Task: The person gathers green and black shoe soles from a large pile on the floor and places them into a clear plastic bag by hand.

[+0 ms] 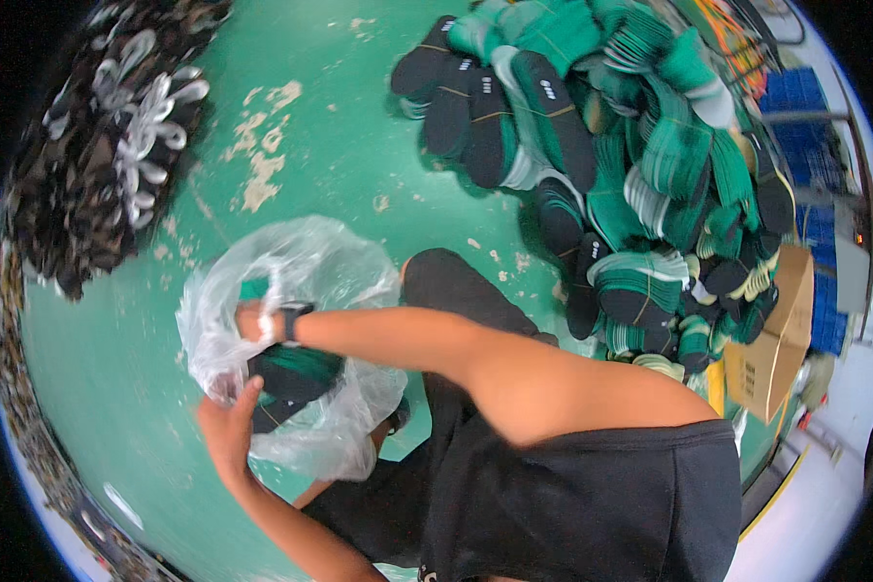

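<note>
A clear plastic bag [310,252] stands on the floor in front of me, its mouth spread wide. Inside it lie black and green shoe insoles [299,373] in a stack. At the near left rim, my left hand [228,427] is closed on the plastic, thumb toward the insoles. My right hand [254,322], a dark watch [292,324] on its wrist, reaches into the bag's far left side. Plastic covers its fingers, so their grip is hidden. Just beyond that hand a green patch [254,289] shows through the film.
A large heap of bundled green and black insoles [650,165] lies at the right. Beside it are a cardboard box [776,339] and blue crates [805,126]. Dark pieces with whitish loops [116,136] pile up at the far left. Green floor [310,145] shows worn patches.
</note>
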Motion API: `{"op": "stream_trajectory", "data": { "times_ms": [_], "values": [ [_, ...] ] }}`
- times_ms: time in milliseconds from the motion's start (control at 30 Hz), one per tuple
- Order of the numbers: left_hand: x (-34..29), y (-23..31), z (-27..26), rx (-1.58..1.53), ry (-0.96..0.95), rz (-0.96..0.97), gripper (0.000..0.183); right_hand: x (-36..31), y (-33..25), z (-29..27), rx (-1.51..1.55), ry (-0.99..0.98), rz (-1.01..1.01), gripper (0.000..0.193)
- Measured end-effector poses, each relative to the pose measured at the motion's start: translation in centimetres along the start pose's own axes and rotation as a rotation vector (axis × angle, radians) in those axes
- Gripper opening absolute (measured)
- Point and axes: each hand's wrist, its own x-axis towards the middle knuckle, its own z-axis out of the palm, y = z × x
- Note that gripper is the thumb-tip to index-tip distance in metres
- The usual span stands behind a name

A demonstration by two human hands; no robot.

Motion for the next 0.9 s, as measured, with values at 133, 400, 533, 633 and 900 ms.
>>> {"op": "stream_trajectory", "data": {
  "times_ms": [133, 400, 533, 633, 900],
  "values": [
    [-1.5, -8.4, -3.2, -0.286, 0.302, -0.223, 0.038, -5.2, -7.4, -1.8, -0.034, 0.07, -0.174, 0.048],
    [3.8, -5.2, -3.1, -0.191, 0.261, -0.113, 0.031, -32.0, 11.4, -38.2, -0.727, 1.338, 0.507, 0.053],
    [3.8, -6.4, -1.9, -0.309, 0.287, -0.255, 0.032, -34.5, 19.9, -44.0, -0.01, 0.841, 0.844, 0.084],
    [3.2, -8.6, -1.5, -0.407, 0.344, -0.298, 0.031, -34.2, 21.3, -44.9, -0.061, 0.696, 0.848, 0.1],
    [1.4, -4.0, -2.6, -0.045, 0.15, -0.078, 0.03, -31.8, 16.5, -41.7, -0.639, 0.545, 0.878, 0.1]
  ]
}}
